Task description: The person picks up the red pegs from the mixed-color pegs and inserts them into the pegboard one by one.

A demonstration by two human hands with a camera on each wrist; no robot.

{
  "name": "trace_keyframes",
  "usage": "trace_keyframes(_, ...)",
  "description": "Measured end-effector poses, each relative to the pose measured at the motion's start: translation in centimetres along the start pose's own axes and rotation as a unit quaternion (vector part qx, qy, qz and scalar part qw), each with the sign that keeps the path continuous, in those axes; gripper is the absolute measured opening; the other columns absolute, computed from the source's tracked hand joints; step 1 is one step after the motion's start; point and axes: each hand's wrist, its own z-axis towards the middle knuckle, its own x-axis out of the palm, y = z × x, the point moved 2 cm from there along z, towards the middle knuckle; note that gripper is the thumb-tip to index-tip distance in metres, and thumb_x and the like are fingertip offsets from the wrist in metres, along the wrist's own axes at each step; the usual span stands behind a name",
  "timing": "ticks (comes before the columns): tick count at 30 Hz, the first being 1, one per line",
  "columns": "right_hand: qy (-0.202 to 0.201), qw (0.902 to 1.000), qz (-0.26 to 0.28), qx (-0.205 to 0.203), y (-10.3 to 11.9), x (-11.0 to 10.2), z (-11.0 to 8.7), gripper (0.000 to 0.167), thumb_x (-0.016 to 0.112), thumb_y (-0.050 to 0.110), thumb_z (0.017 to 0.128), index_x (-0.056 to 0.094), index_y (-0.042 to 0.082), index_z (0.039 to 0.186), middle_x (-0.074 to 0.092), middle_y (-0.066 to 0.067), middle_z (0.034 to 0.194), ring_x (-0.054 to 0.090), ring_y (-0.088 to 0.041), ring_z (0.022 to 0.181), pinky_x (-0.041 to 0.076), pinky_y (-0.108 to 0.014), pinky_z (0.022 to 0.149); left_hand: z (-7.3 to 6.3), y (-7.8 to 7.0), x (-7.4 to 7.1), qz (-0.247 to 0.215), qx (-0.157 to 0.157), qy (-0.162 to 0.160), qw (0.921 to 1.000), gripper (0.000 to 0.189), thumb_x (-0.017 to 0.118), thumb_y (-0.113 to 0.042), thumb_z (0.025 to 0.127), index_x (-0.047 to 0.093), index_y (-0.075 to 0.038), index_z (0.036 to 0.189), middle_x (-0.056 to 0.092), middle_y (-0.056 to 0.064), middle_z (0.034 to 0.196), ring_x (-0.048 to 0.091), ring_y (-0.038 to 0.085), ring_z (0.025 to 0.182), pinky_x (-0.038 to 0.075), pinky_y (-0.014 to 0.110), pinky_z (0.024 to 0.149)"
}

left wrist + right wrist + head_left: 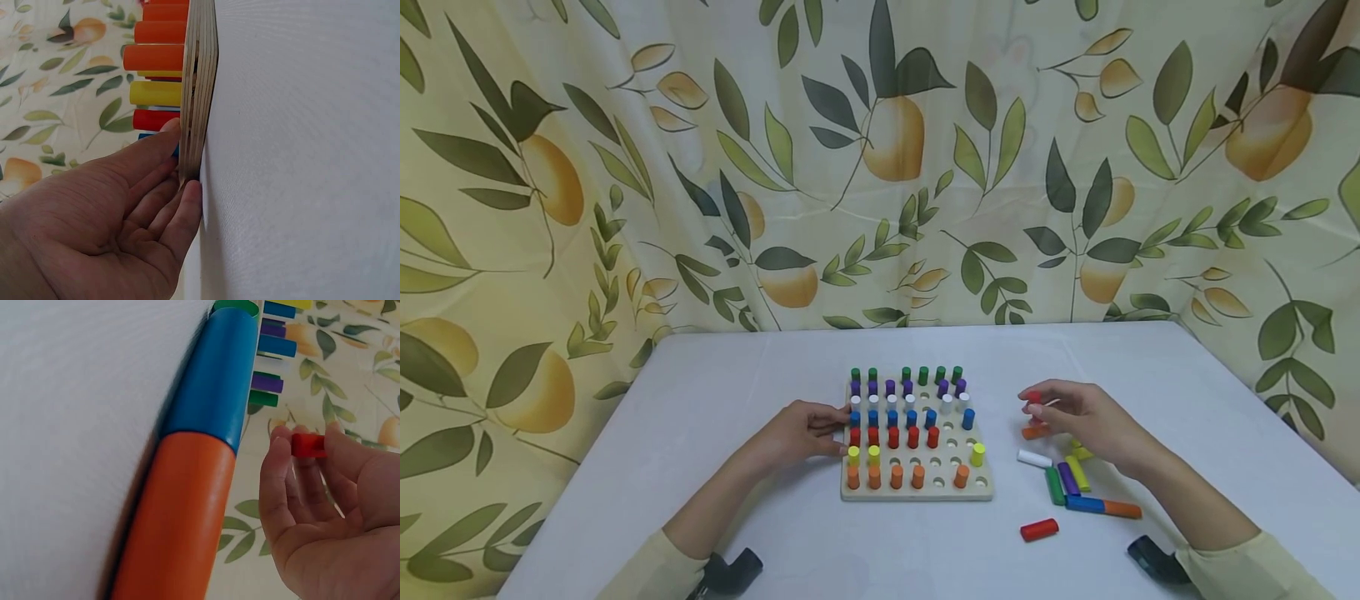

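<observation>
A wooden pegboard (917,492) stands on the table with rows of coloured pegs, from green at the back to orange at the front. My left hand (805,433) holds the board's left edge; in the left wrist view the thumb lies by the red and blue pegs and the fingers bear on the layered side. To the right of the board, my right hand (1093,421) is raised over the loose pegs. It pinches a red peg (306,445) between thumb and fingertips. Some holes in the board have no peg, mostly toward its right side.
Loose pegs lie right of the board: a white peg (1034,458), a green peg (1055,486), a purple peg (1068,479), a blue peg (1085,504) end to end with an orange peg (1123,509), and others. Nearer me lies a red peg (1039,530). A patterned curtain (850,208) hangs behind.
</observation>
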Motion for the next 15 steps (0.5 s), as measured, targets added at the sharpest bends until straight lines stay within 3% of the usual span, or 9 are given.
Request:
trace_keyframes(4, 0.000, 1.0000, -0.006, 0.002, 0.29, -0.04, -0.04, 0.036, 0.069, 0.018, 0.102, 0.065, 0.000, 0.132, 0.073, -0.014, 0.120, 0.072, -0.027, 0.104, 0.051, -0.059, 0.101, -0.01, -0.02, 0.00, -0.001, -0.002, 0.001, 1.0000, 0.041, 0.084, -0.008, 0.088, 0.073, -0.005, 0.127, 0.059, 0.013, 0.145, 0.058, 0.027, 0.132, 0.050, 0.040, 0.104)
trace_keyframes(11, -0.003, 1.0000, 0.002, 0.006, 0.37, -0.25, -0.01, 0.035, 0.074, 0.024, 0.099, 0.071, 0.005, 0.128, 0.074, -0.010, 0.121, 0.069, -0.028, 0.114, 0.053, -0.051, 0.101, -0.09, -0.15, -0.01, -0.004, -0.005, 0.000, 1.0000, 0.040, 0.084, -0.007, 0.088, 0.074, -0.005, 0.126, 0.059, 0.013, 0.144, 0.058, 0.028, 0.132, 0.050, 0.040, 0.104)
trace_keyframes(15, -0.001, 1.0000, 0.010, 0.001, 0.45, -0.23, -0.01, 0.036, 0.073, 0.022, 0.099, 0.069, 0.004, 0.130, 0.074, -0.009, 0.122, 0.070, -0.026, 0.113, 0.051, -0.055, 0.103, -0.19, -0.27, -0.02, -0.006, -0.003, 0.000, 1.0000, 0.040, 0.083, -0.007, 0.088, 0.074, -0.004, 0.126, 0.060, 0.014, 0.144, 0.058, 0.028, 0.131, 0.050, 0.040, 0.104)
